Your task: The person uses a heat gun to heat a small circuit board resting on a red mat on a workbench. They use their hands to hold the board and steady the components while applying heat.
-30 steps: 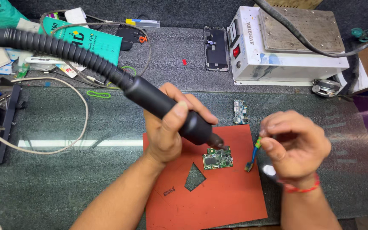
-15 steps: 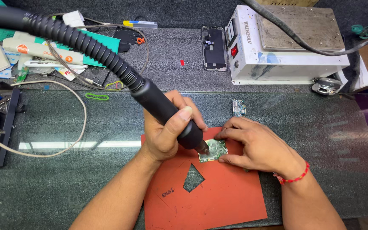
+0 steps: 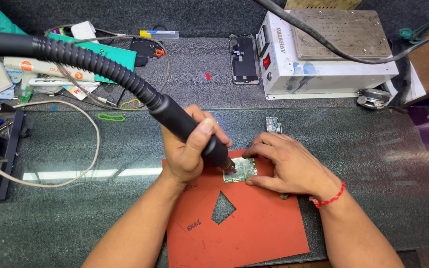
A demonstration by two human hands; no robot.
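**Bench inventory: hot-air handpiece held to a small circuit board**

Head view, surroundings. A dark glass-topped bench (image 3: 75,208) is shown. A red-orange mat (image 3: 254,228) with a triangular cut-out is laid on it near the front edge. At the rear right, a white box-shaped machine (image 3: 323,64) with a perforated metal top and a red switch is seen, with a dark cable passed over it. A dismantled phone (image 3: 244,58) is laid just left of that machine. A second, smaller board (image 3: 273,124) is placed on the glass beyond the mat. A beige cable (image 3: 93,149) is looped across the left of the bench, and packets and tools are heaped at the rear left. A black ribbed hose (image 3: 90,62) crosses the view from the upper left, and part of that heap is hidden by it.

Head view, hands. The left hand (image 3: 187,151) is closed around the black handpiece (image 3: 189,131) at the hose end; the nozzle is pointed down at the left edge of the green circuit board (image 3: 241,169). The board lies on the mat's upper edge, between both hands. The right hand (image 3: 286,166) is spread loosely, palm down, with fingertips pressed on the board's right side. A red thread band is worn on the right wrist.
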